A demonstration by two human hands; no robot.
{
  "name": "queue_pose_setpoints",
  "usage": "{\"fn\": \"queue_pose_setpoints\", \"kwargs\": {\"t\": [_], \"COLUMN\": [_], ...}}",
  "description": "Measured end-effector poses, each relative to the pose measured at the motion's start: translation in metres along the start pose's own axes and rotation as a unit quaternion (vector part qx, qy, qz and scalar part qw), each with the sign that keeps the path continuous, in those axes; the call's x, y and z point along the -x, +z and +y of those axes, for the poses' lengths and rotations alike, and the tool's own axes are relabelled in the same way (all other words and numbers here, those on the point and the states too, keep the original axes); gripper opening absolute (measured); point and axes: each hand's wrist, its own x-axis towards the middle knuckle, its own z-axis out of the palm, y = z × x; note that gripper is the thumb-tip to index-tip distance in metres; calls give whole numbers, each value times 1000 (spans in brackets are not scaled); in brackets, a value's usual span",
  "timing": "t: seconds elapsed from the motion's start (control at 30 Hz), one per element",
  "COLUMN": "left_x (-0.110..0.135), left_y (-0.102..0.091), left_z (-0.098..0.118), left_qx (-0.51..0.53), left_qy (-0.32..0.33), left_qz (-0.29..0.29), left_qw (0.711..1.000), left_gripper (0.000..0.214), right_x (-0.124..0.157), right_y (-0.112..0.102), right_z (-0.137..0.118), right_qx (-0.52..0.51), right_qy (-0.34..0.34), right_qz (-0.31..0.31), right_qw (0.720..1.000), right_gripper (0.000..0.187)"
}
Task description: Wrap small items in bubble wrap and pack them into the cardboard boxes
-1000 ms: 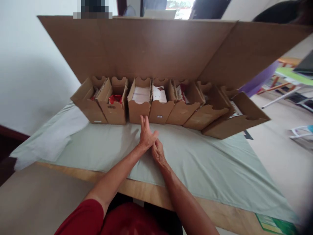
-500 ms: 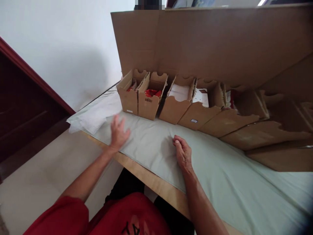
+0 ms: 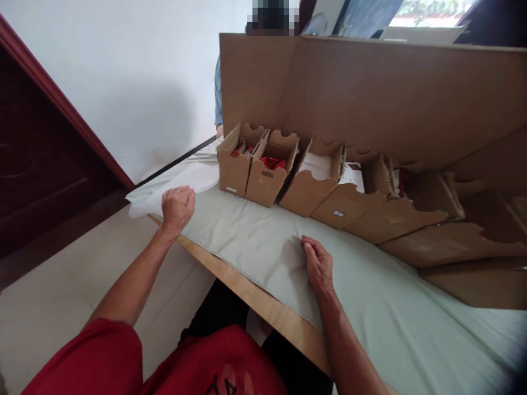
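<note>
My left hand [image 3: 178,209] is closed into a fist over the white, crumpled plastic sheeting [image 3: 203,176] at the table's left end. Its fingertips are turned out of sight, so I cannot tell whether they grip the plastic. Resting on the pale green cloth [image 3: 255,241], my right hand [image 3: 319,266] has its fingers loosely curled and thumb close to them, with nothing visible inside. Ahead of it stands a row of cardboard bins [image 3: 323,192]. Red packets [image 3: 274,163] lie in the second bin from the left, white items [image 3: 316,164] in the third.
A tall cardboard panel [image 3: 349,93] rises behind the bins. Beyond it is another person, with a blue sleeve [image 3: 218,93] showing. The table's wooden edge [image 3: 255,302] runs in front of me. A dark red door [image 3: 45,137] stands at left.
My left hand has moved left and back from beside the first bin, and its spread fingers have closed into a fist. My right hand stays in place. The view has shifted slightly.
</note>
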Motion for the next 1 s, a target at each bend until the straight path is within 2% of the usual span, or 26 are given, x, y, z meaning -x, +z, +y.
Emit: {"fn": "queue_pose_setpoints", "kwargs": {"t": [0.13, 0.23, 0.33, 0.43, 0.5, 0.57, 0.7, 0.8, 0.9, 1.0], "left_x": [53, 94, 126, 143, 147, 149, 151, 149, 140, 132], "left_y": [-3, 4, 15, 21, 21, 19, 11, -2, -20, -33], "left_z": [33, 64, 92, 112, 121, 126, 126, 117, 94, 59], "left_qx": [84, 224, 325, 365, 390, 435, 542, 583, 596, 574], "left_qy": [16, -17, -45, -55, -65, -94, -212, -264, -288, -329], "left_qz": [-1, -23, -66, -96, -117, -143, -170, -136, -77, 21], "left_qw": [996, 974, 942, 924, 911, 884, 795, 756, 745, 750], "left_gripper": [37, 33, 27, 28, 31, 31, 28, 28, 32, 30], "right_x": [-3, 7, 33, 58, 66, 67, 65, 68, 72, 75], "right_y": [-1, 8, 32, 60, 74, 82, 84, 77, 56, 20], "right_z": [-5, -24, -57, -89, -102, -108, -109, -110, -109, -103], "right_qx": [12, -6, -73, -161, -189, -193, -209, -215, -211, -183], "right_qy": [-17, 11, 74, 143, 185, 209, 209, 206, 207, 188], "right_qz": [6, 13, -71, -178, -210, -215, -198, -176, -128, -60], "right_qw": [1000, 1000, 992, 960, 941, 934, 935, 938, 947, 963], "right_gripper": [42, 43, 47, 49, 52, 56, 57, 43, 33, 30]}}
